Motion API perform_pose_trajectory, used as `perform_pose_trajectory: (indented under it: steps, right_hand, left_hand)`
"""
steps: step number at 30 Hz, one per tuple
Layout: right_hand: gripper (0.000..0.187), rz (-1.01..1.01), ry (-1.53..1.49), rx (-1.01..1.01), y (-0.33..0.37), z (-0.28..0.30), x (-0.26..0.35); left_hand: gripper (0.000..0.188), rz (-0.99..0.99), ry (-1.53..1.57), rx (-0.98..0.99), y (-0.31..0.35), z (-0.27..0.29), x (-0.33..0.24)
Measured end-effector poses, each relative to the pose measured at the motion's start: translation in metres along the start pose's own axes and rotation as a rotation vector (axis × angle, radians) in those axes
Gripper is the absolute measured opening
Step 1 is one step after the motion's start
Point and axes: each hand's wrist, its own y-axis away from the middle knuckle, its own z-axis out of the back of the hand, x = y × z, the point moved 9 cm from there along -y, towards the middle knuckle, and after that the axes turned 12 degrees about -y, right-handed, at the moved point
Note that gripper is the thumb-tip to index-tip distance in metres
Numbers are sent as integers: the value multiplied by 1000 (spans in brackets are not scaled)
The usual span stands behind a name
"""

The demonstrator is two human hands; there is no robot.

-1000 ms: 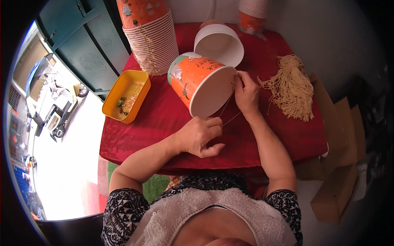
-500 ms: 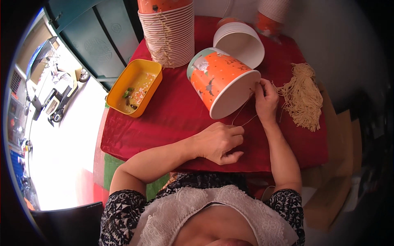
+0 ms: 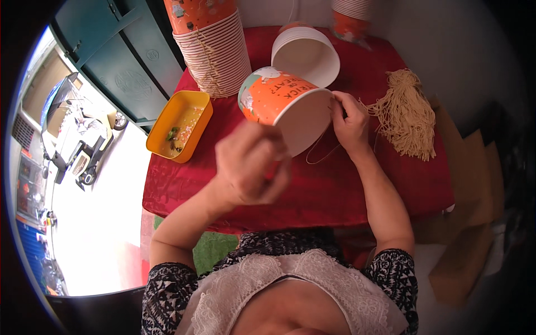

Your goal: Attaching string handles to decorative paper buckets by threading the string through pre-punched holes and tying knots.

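An orange paper bucket (image 3: 279, 94) with printed figures and a green band lies tilted above the red cloth, its round white end turned toward me. My right hand (image 3: 352, 120) is closed on the right side of its rim, thumb and fingers pinching there. A thin cord (image 3: 319, 161) loops down beside that hand; its upper end is hidden. My left hand (image 3: 248, 164) is raised in front of the bucket's lower left side, smeared by motion. Its fingers look bent, but whether they hold the cord or touch the bucket I cannot make out.
A tall stack of paper buckets (image 3: 215, 58) stands back left, with white buckets (image 3: 307, 56) on their side behind mine. A yellow tub (image 3: 204, 120) holding small bits sits left. A bundle of beige cords (image 3: 410, 120) lies on the right of the red-covered table (image 3: 184, 190).
My left hand has swung up and to the left, from below the bucket to in front of it. The bucket has turned, showing another part of its print; my right hand still grips the rim.
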Motion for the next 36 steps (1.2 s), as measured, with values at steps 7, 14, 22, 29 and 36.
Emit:
perform_pose_trajectory:
  steps: [7,14,22,29,36]
  right_hand:
    - [9,180,10,9,2,-6,33]
    - [16,213,-67,75,6,-14,48]
    - [18,106,-179,52,2,-7,50]
    - [15,-607,-593,347,43,-6,57]
    - [13,-673,-968,756,101,-13,141]
  left_hand:
    - [80,48,-259,407,-31,-20,30]
    - [75,141,-122,786,2,-60,48]
    - [67,457,-78,542,7,-19,76]
    - [51,972,298,171,44,13,118]
    - [35,1217,379,-66,108,13,133]
